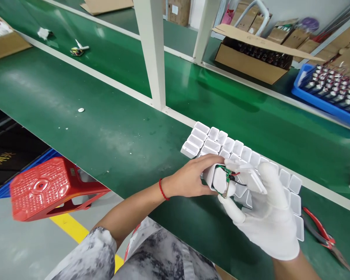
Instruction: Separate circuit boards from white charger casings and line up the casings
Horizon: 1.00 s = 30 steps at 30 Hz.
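Two hands are working at the near edge of the green belt [111, 128], and both are yours. Your left hand [192, 177], bare and with one red string at the wrist, is closing its fingers around one white plastic case [214, 177], holding it just above the belt in front of you. Your right hand [265, 212], wearing one white glove, is pinching one small green circuit board [226, 175] with red and black wires at the open end of that case; the thumb is pressing from below and the other fingers are curling over the top, so this hand is also gripping. Many more white cases [221, 142] are lying behind your hands in tight rows, touching each other; I am counting about twenty that are showing, but your hands are hiding some, so I cannot tell the exact number. One pair of red-handled pliers [323, 233] is lying on the belt to the right of your gloved hand, near it but not touching. One blue tray [315, 99] full of small dark parts is sitting far on the right, and one open cardboard box [247, 62] is standing beside it. Two white posts [153, 54] are rising from the rail in the middle. One red plastic stool [49, 188] is standing on the floor at your left.
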Each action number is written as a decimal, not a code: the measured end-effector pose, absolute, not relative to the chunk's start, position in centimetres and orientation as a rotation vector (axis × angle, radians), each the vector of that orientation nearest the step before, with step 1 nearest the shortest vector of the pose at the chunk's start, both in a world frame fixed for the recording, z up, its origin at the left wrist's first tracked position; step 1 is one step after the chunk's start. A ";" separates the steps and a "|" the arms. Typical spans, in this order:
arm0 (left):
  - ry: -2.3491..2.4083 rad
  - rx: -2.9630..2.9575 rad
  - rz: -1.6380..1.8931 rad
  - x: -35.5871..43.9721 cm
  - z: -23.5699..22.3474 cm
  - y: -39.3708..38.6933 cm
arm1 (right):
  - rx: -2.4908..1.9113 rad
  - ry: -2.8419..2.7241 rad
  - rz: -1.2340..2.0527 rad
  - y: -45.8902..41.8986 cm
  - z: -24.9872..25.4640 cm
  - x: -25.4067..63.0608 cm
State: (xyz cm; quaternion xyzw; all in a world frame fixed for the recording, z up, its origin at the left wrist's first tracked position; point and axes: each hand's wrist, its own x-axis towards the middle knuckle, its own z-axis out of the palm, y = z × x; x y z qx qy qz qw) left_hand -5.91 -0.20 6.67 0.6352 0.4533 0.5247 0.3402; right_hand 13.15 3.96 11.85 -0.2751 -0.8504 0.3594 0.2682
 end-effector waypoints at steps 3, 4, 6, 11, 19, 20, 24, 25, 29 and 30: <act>1.202 1.656 1.368 -5.8 6.6 -0.3 | -0.686 -2.432 0.792 4.3 12.6 12.8; 1.205 1.635 1.363 -5.8 6.6 -0.3 | -0.693 -2.476 0.778 4.4 12.8 12.9; 1.203 1.532 1.360 -5.8 6.6 -0.4 | -0.754 -2.489 0.875 4.5 12.9 13.1; 1.187 1.389 1.440 -5.2 5.7 -0.2 | -1.074 -2.068 1.337 4.0 12.1 12.9; 1.122 1.878 1.471 -5.1 8.7 -0.7 | -1.207 -1.873 1.597 3.2 10.9 10.9; 1.134 1.907 1.452 -5.3 9.5 -0.9 | -1.215 -1.865 1.584 3.3 10.6 11.0; 1.391 1.989 1.492 -5.5 11.6 -1.2 | -1.038 -1.910 1.481 3.8 9.6 11.3; 1.457 1.990 1.536 -5.4 11.6 -1.2 | -0.993 -1.937 1.462 3.9 9.5 11.2; 1.477 1.882 1.810 -5.1 10.9 -1.6 | -1.054 -2.026 1.374 4.3 10.1 11.0; 1.461 1.883 1.844 -5.2 10.6 -1.8 | -1.074 -2.022 1.350 4.3 10.4 10.9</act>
